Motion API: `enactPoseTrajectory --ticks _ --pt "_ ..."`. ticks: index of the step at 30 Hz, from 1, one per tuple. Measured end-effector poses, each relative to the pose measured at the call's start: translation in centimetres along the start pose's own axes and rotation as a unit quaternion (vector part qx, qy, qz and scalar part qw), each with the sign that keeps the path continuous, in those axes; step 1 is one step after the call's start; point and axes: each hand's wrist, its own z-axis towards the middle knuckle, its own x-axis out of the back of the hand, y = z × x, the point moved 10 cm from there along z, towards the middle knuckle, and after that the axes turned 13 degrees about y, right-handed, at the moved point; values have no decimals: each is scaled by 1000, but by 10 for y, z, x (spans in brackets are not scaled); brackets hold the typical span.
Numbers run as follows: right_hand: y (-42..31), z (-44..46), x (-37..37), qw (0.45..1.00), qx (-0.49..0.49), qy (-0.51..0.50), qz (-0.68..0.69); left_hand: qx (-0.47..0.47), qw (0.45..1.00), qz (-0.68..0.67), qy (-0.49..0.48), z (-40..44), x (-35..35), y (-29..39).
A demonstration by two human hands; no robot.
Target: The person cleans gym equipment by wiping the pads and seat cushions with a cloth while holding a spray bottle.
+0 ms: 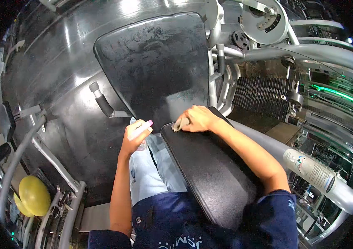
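Observation:
My left hand [130, 140] is closed around a spray bottle [140, 130] with a white head and a pink tip; most of its body is hidden by my fingers and palm. A crumpled greyish-beige cloth [180, 124] is bunched under the curled fingers of my right hand [200, 119]. That hand presses at the upper end of a long black padded cushion [214, 166], which lies beside my legs. Beyond both hands is a larger black pad [155, 62] with smeary marks on its surface.
A grey handle with a black grip [103, 103] sticks out left of the large pad. At right are a weight stack [263, 95], a thick frame tube [309, 170] with a label, and a round dial plate [264, 20]. Yellow balls [34, 196] sit on a rack at left.

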Motion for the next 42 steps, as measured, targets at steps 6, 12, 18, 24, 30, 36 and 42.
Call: enactPoseTrajectory --ticks 6,12,18,24,30,36,42 --pt "-20 44 -11 998 -18 48 -31 -21 1000 2 -12 -9 11 22" --pt "-56 0 10 997 46 41 47 33 999 -29 -2 -9 30 15" --pt "-44 17 -2 997 -46 21 -66 73 995 -71 -6 -16 46 6" --pt "-77 69 -40 960 14 -15 -278 85 991 -100 -8 -27 69 4" --pt "-130 70 -86 898 112 -94 -415 86 992 -91 7 -33 101 10" --pt "-140 34 -100 866 -24 -136 -481 77 991 -105 33 -41 131 19" --pt "-131 19 -85 892 -22 -65 -446 69 991 -108 26 -52 130 17"
